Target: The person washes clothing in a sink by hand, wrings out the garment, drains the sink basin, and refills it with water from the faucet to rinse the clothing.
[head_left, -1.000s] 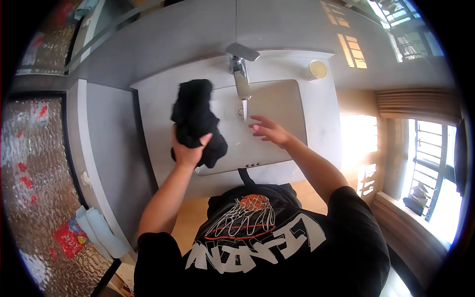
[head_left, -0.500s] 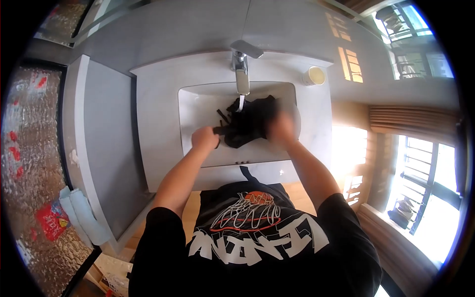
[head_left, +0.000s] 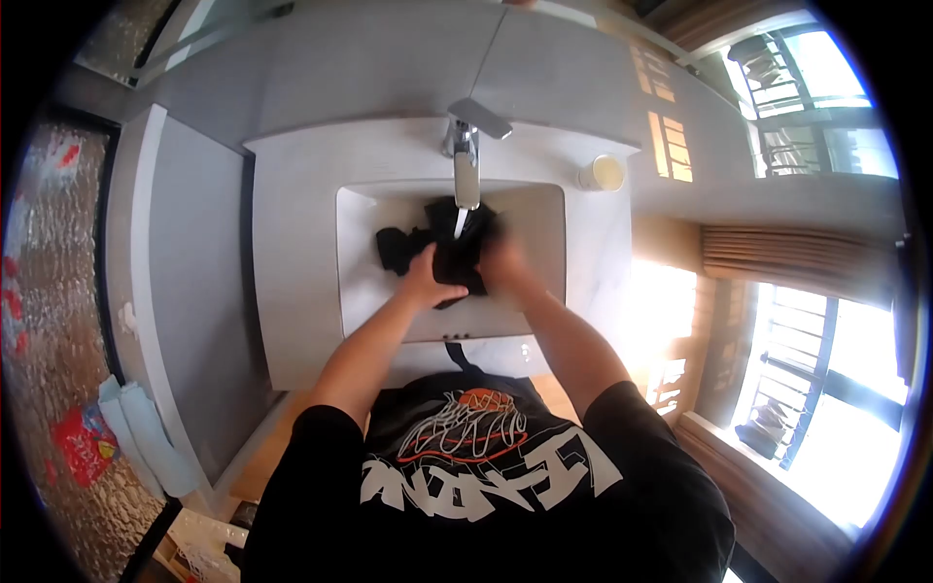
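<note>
Here, the left hand lies spread on one black cloth; the right hand blurs, grip unclear. Beyond, one faucet runs.

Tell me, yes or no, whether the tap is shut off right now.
No, a stream of water runs from the tap onto the black cloth in the sink.

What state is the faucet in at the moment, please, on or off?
On: a stream of water runs from the spout of the faucet onto the black cloth in the sink.
</note>
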### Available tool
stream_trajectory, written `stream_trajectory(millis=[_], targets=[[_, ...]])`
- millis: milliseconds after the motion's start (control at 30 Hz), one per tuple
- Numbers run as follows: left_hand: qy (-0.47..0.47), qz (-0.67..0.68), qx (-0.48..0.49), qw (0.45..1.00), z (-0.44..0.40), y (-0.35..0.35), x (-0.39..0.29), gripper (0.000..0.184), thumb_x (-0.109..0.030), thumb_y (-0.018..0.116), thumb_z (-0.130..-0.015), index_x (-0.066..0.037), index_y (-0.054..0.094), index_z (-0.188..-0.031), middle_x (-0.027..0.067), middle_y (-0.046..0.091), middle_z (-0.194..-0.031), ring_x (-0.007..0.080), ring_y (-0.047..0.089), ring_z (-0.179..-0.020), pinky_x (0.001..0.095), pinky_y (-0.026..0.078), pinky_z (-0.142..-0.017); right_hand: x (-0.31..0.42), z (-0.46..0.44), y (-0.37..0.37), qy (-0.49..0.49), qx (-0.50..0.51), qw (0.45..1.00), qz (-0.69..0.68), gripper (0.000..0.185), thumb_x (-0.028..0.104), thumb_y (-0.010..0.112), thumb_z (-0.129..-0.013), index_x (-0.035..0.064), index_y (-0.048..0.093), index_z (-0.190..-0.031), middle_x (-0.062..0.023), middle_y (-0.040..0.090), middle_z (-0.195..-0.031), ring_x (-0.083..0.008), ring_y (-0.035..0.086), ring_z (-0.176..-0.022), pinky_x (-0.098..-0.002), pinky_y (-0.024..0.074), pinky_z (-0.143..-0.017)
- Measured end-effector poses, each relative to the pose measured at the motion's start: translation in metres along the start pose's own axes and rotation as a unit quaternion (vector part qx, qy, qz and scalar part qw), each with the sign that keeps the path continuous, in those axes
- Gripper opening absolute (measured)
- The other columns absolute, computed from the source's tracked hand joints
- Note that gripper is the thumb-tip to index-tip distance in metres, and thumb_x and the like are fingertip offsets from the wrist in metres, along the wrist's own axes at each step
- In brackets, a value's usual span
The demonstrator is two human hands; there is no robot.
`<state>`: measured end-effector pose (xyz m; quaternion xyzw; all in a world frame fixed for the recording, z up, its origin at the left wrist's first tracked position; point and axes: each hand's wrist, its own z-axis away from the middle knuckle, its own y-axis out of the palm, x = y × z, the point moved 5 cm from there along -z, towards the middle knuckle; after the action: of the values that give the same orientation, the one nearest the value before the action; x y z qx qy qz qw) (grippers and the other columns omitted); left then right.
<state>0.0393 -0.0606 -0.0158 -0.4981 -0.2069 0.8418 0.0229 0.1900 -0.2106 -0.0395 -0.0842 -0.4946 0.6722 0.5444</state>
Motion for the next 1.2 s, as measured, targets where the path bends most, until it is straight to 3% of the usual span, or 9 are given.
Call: stream_trajectory(millis=[100,233,333,433,633,700,967,1067,1200], targets=[[-0.127,-0.115,0.054,0.984,-0.012,0.017,-0.009,0.132,-0.032,0.09,-0.051,0.004,0.012,-0.151,0.0297,0.041,-0.145,0.045,0.041,-0.135,0.0452,0.039,-0.112,0.036,0.023,-0.025,-0.016,0.004,0.994,-0.107,0.028,0.027,0.07,-0.08,0.0025,0.069,-0.095,-0.0252,0.061,-0.108,-0.037,0.061,-0.103,-0.0453,0.0517,-0.087],[-0.094,-0.127,-0.048,0.986,-0.033,0.01,0.019,0.073,-0.013,0.068,-0.071,-0.002,0.043,-0.139,0.0271,0.065,-0.114,0.0427,0.062,-0.108,0.0461,0.051,-0.096,0.009,0.021,-0.023,0.159,0.07,0.823,-0.541,0.016,0.024,0.063,-0.089,0.0087,0.068,-0.089,-0.0068,0.064,-0.093,-0.0162,0.062,-0.084,-0.0356,0.0511,-0.066],[-0.044,-0.18,-0.036,0.982,-0.025,-0.032,-0.027,0.025,-0.013,0.063,-0.076,-0.01,0.066,-0.1,0.0182,0.07,-0.099,0.0394,0.065,-0.098,0.048,0.054,-0.082,0.008,0.038,-0.09,0.056,-0.079,0.897,-0.431,0.022,0.027,0.063,-0.091,0.0054,0.068,-0.093,-0.0106,0.064,-0.096,-0.0231,0.063,-0.087,-0.0416,0.0521,-0.07],[0.04,-0.221,-0.105,0.969,-0.025,-0.072,-0.043,0.016,-0.011,0.063,-0.077,-0.013,0.064,-0.094,0.0167,0.07,-0.088,0.0383,0.066,-0.089,0.0497,0.052,-0.073,-0.052,0.018,-0.081,-0.036,-0.243,0.951,-0.188,0.029,0.031,0.062,-0.092,0.0033,0.069,-0.098,-0.0157,0.064,-0.104,-0.0317,0.064,-0.092,-0.0484,0.0524,-0.077],[0.067,-0.457,-0.096,0.882,-0.004,-0.083,-0.054,0.04,-0.011,0.068,-0.075,-0.01,0.055,-0.112,0.0159,0.053,-0.12,0.0365,0.054,-0.11,0.0474,0.046,-0.088,0.032,0.082,-0.074,0.106,0.177,0.971,0.124,0.043,0.046,0.07,-0.084,0.0147,0.07,-0.114,-0.016,0.06,-0.13,-0.0349,0.06,-0.117,-0.0462,0.0477,-0.1],[0.06,-0.448,-0.002,0.892,0.009,-0.064,-0.056,0.085,-0.041,0.079,-0.073,-0.016,0.041,-0.145,0.021,0.032,-0.149,0.0429,0.03,-0.139,0.059,0.033,-0.106,0.044,0.073,-0.072,-0.002,-0.051,0.989,0.14,0.064,0.047,0.076,-0.078,0.0234,0.057,-0.135,-0.0127,0.047,-0.147,-0.0362,0.048,-0.131,-0.0482,0.0414,-0.107],[0.079,-0.487,0.024,0.869,-0.021,-0.031,-0.032,0.12,-0.078,0.072,-0.06,-0.018,0.031,-0.155,0.0237,0.009,-0.163,0.0465,0.0,-0.15,0.0751,0.0,-0.111,0.09,0.023,-0.047,-0.204,0.019,0.931,0.301,0.105,0.067,0.078,-0.065,0.028,0.035,-0.153,-0.0202,0.013,-0.162,-0.0518,0.018,-0.143,-0.061,0.0275,-0.113],[0.113,-0.527,0.041,0.841,-0.047,-0.023,-0.019,0.121,-0.081,0.071,-0.057,-0.013,0.037,-0.152,0.0264,0.022,-0.158,0.0464,0.008,-0.149,0.073,0.002,-0.112,0.083,-0.014,-0.027,-0.149,0.095,0.943,0.28,0.112,0.075,0.075,-0.061,0.0177,0.04,-0.151,-0.0218,0.013,-0.161,-0.0503,0.018,-0.144,-0.0578,0.0318,-0.111],[0.093,-0.525,0.055,0.844,-0.076,-0.011,0.009,0.104,-0.079,0.065,-0.065,-0.013,0.049,-0.144,0.021,0.034,-0.152,0.0415,0.022,-0.144,0.0667,0.007,-0.114,0.04,-0.044,0.007,-0.21,-0.024,0.96,0.186,0.092,0.064,0.073,-0.074,0.013,0.045,-0.146,-0.0192,0.051,-0.136,-0.0387,0.049,-0.126,-0.0448,0.042,-0.105]])
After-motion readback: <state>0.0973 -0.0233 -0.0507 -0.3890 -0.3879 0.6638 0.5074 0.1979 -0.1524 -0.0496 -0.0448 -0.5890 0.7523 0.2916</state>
